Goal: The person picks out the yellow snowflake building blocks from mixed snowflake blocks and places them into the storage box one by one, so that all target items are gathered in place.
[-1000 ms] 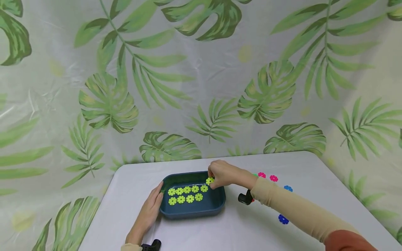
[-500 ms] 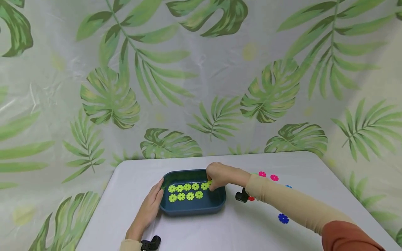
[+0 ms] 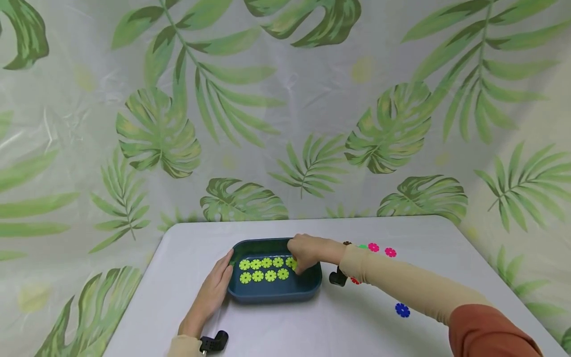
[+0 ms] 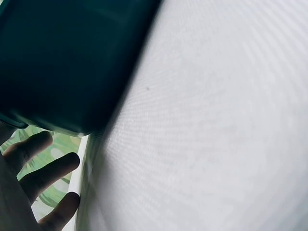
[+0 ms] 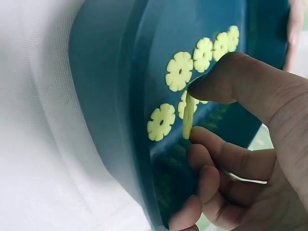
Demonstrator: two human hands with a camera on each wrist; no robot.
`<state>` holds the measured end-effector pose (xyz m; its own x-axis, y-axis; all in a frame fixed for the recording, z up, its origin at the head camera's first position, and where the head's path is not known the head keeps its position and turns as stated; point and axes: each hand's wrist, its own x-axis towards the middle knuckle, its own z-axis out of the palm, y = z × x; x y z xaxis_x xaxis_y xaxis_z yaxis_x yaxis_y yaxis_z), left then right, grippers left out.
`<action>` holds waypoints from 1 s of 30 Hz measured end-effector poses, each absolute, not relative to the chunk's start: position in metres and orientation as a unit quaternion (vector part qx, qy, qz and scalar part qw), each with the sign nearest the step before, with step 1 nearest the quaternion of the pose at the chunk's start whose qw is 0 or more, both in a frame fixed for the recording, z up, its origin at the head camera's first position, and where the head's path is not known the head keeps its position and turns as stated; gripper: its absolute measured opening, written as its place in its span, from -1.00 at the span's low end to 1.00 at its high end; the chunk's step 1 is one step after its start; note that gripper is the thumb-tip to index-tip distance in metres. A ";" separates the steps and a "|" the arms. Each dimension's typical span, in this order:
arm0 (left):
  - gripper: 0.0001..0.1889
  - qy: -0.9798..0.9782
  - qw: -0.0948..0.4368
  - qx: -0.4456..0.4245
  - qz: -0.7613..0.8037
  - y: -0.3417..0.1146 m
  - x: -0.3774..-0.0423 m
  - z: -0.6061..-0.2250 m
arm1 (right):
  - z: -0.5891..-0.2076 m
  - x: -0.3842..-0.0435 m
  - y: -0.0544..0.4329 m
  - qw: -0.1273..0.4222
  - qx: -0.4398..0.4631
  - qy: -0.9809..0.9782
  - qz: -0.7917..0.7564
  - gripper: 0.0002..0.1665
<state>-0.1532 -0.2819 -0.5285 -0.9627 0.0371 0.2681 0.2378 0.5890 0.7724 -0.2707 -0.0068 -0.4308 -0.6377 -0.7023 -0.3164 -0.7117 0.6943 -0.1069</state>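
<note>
A dark blue-green tray (image 3: pixel 273 296) sits on the white table. Inside lie several yellow-green flower-shaped notched discs (image 3: pixel 270 275) in two rows. My right hand (image 3: pixel 308 252) reaches over the tray's right end, thumb and forefinger pinching one more yellow-green notched disc (image 5: pixel 188 115). In the right wrist view that disc stands edge-on, close over the others. At the tray's left end, my left hand (image 3: pixel 211 287) rests against the outer wall with fingers extended. The left wrist view shows its fingers (image 4: pixel 50 175) spread, near the underside of the rim.
Right of the tray, loose notched discs lie on the table: a blue disc (image 3: pixel 402 310), pink discs (image 3: pixel 390 252), a red disc (image 3: pixel 355 280) and a green one partly behind the right sleeve (image 3: pixel 392 282). A leaf-patterned curtain (image 3: pixel 285 109) hangs behind the table.
My right hand has shifted a little left with its disc, toward the back row's right end. My left hand stays at the tray's left end. The head view has tilted slightly.
</note>
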 end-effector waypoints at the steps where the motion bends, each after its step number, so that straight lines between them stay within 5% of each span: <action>1: -0.47 -0.884 0.112 -0.078 -0.446 -0.282 -0.153 -0.528 | -0.430 -0.271 -0.008 0.172 -0.391 0.904 0.013 -0.71; 30: -0.47 -0.882 0.107 -0.084 -0.451 -0.285 -0.155 -0.525 | -0.450 -0.271 -0.031 0.194 -0.368 0.905 0.093 -0.44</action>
